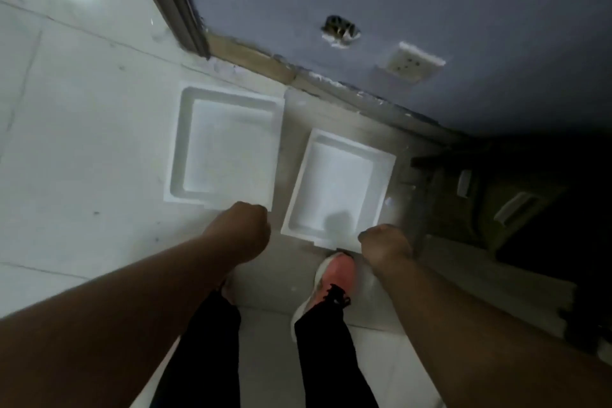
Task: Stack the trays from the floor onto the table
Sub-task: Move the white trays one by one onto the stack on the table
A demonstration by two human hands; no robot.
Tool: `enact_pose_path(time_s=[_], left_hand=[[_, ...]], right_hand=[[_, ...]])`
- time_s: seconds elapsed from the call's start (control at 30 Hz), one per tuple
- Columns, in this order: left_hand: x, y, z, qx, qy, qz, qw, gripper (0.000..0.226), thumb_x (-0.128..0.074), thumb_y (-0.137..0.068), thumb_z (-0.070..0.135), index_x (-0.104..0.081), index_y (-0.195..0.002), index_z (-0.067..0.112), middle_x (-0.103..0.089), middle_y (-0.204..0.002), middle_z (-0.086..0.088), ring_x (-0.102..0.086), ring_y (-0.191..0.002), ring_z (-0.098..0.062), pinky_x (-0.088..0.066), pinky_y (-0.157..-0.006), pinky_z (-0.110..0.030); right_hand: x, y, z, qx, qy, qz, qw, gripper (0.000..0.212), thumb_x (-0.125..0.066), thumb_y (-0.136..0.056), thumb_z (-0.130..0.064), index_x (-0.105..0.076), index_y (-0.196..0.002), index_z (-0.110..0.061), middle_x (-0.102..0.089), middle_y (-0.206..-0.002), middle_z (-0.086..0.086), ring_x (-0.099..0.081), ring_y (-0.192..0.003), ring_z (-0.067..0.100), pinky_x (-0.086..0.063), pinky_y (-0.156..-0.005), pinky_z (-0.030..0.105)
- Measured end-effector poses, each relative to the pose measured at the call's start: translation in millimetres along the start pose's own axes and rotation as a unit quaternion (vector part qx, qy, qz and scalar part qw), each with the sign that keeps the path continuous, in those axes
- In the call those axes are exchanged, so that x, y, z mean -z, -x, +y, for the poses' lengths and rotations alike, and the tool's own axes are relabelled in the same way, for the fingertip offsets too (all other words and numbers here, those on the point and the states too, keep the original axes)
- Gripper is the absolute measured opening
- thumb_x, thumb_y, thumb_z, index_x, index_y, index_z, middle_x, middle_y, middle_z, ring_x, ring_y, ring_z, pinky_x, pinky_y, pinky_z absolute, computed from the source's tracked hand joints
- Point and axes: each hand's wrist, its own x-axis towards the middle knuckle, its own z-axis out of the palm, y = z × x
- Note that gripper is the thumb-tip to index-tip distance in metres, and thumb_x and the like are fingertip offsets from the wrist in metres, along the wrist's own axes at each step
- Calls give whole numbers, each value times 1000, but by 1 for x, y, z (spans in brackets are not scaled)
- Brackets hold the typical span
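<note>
Two white foam trays lie side by side on the tiled floor near the wall. The left tray (178, 142) is the larger one; the right tray (378, 182) sits slightly nearer and is tilted. Both are empty. My left hand (246, 228) hangs over the near edge of the left tray, knuckles up, fingers curled out of sight. My right hand (385, 242) is at the near right corner of the right tray, its fingers also hidden. Whether either hand touches a tray cannot be told.
A grey-blue wall with a socket (414, 63) and a rough hole (339, 30) stands just behind the trays. A door frame (178, 3) runs up at the left. Dark low furniture (496, 202) fills the right side. My pink shoe (334, 278) is just before the right tray.
</note>
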Motion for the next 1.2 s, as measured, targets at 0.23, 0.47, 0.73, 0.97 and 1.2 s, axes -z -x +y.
enact_pose_path(time_s=[0.23,0.47,0.73,0.97,1.2], left_hand=[[-77,-110,-7,-52,56,82,994,30,-53,-94,28,-67,-110,7,-68,-110,-18,-64,-103,-37,-54,-87,-42],[-110,-178,5,-29,78,107,991,25,-53,-94,22,-71,-105,7,-72,-103,-15,-68,-93,-34,-57,-82,-37],[-122,-170,30,-18,98,80,992,18,-59,-91,10,-63,-108,4,-65,-107,-15,-65,-96,-32,-50,-75,-35],[-129,-177,40,44,157,58,985,19,-54,-95,10,-59,-112,1,-63,-103,-11,-54,-83,-23,-41,-69,-28],[-116,-101,31,56,203,149,966,12,-57,-88,10,-53,-83,20,-57,-80,-1,-47,-67,-16,-37,-60,-27]], right_hand=[[-59,-140,22,-12,139,34,990,50,-49,-99,-19,-42,-148,-12,-35,-154,17,-35,-142,34,-41,-107,41],[-86,-211,61,12,260,76,963,46,-43,-102,-22,-43,-147,-12,-46,-150,14,-42,-139,30,-40,-104,34],[-81,-226,59,-53,9,110,993,42,-50,-97,-29,-55,-135,-11,-60,-133,14,-57,-121,32,-46,-89,33],[-69,-238,45,-14,220,44,974,40,-53,-97,-11,-54,-137,-11,-52,-145,12,-52,-132,30,-45,-100,38],[-60,-181,65,-24,244,-26,969,40,-35,-105,-14,-49,-140,-3,-45,-150,15,-44,-138,30,-38,-113,39]])
